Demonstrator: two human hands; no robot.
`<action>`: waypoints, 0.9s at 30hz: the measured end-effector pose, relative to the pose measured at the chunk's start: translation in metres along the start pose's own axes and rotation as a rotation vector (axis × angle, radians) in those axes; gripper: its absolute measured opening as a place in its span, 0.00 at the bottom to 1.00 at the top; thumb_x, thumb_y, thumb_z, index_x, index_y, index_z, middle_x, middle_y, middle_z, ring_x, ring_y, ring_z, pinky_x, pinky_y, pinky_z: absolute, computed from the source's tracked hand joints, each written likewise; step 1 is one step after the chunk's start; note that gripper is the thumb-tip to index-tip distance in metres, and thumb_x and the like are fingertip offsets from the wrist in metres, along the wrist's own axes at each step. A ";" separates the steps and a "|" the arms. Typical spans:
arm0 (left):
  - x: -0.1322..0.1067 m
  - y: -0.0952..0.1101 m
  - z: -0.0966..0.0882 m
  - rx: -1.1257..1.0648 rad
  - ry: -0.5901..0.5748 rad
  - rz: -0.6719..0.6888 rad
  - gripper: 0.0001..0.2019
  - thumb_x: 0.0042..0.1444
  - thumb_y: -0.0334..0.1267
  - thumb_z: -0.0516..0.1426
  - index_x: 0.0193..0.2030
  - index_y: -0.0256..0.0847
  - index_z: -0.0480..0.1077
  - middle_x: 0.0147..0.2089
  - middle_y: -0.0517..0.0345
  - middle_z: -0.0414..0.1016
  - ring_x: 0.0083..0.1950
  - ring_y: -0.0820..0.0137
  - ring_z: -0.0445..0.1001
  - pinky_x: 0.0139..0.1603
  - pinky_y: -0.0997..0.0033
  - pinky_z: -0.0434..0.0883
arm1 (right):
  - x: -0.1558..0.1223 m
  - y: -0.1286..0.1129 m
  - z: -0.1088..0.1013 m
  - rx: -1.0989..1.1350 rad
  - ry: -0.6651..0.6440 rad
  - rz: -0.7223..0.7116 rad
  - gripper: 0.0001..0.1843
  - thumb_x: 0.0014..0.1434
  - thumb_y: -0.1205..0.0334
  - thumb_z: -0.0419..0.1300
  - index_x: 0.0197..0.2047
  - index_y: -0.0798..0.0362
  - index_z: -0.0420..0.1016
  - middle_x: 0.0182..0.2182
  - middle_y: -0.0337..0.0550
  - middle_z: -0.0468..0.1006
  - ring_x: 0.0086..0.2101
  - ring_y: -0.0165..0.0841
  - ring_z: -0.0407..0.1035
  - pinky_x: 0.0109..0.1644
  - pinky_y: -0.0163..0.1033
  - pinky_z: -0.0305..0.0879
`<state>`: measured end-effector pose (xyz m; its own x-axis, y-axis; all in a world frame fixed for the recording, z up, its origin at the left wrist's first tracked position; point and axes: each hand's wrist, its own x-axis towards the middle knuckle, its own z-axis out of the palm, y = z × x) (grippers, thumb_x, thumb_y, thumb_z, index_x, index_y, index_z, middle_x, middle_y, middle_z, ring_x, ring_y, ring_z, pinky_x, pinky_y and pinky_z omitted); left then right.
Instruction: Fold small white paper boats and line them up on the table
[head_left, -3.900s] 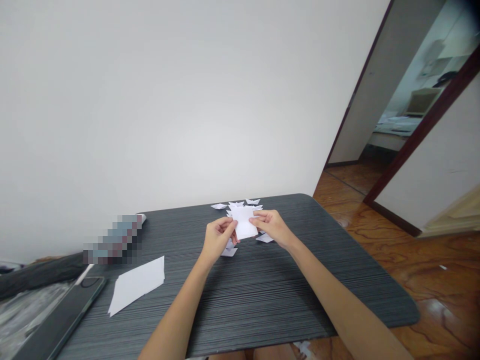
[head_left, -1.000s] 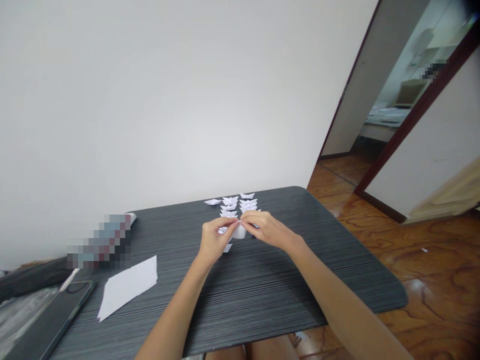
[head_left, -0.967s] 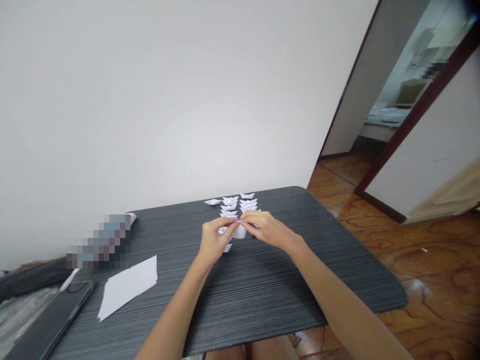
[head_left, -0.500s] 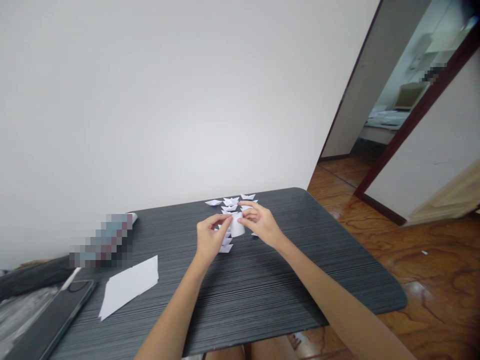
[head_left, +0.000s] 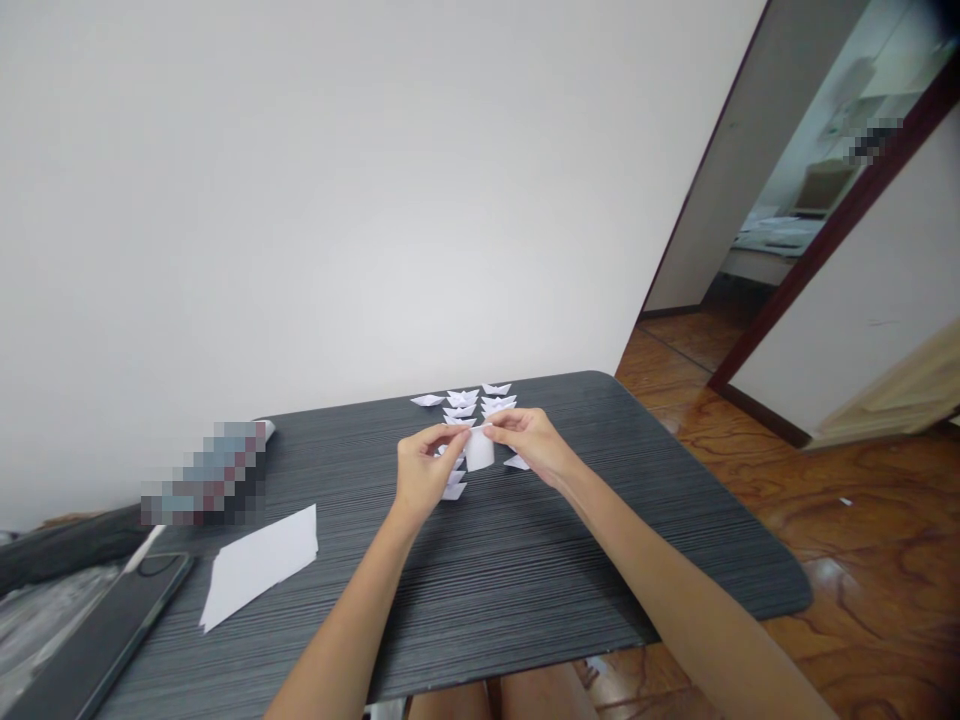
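Left hand and right hand, fingertips pinched closed on the folded paper, hold it over the far-middle table, just near of the paper boats; edges want squaring before creasing.

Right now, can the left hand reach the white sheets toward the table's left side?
Probably yes, after letting go: the left hand pinches the folded paper with the right hand, but only bare table lies between it and the white sheets.
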<state>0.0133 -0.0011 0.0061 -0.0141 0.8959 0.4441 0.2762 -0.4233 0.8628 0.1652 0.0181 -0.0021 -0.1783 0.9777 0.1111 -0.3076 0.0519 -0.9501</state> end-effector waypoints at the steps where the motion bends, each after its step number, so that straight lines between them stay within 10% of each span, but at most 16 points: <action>1: 0.000 0.001 0.000 -0.017 0.004 -0.020 0.08 0.43 0.38 0.59 0.28 0.36 0.74 0.30 0.54 0.77 0.31 0.68 0.75 0.34 0.72 0.72 | 0.000 0.000 -0.001 0.007 -0.007 0.004 0.09 0.35 0.63 0.67 0.24 0.57 0.75 0.23 0.39 0.75 0.26 0.27 0.67 0.36 0.35 0.62; 27: 0.002 -0.006 0.006 -0.140 0.064 -0.190 0.09 0.41 0.37 0.59 0.27 0.33 0.74 0.27 0.54 0.77 0.25 0.71 0.73 0.26 0.75 0.71 | 0.000 0.003 0.002 -0.164 0.001 0.028 0.09 0.38 0.61 0.65 0.22 0.58 0.73 0.20 0.37 0.73 0.24 0.26 0.65 0.32 0.34 0.60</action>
<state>0.0176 0.0038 -0.0003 -0.1152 0.9529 0.2807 0.1272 -0.2661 0.9555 0.1622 0.0181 -0.0039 -0.1836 0.9795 0.0834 -0.1454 0.0568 -0.9877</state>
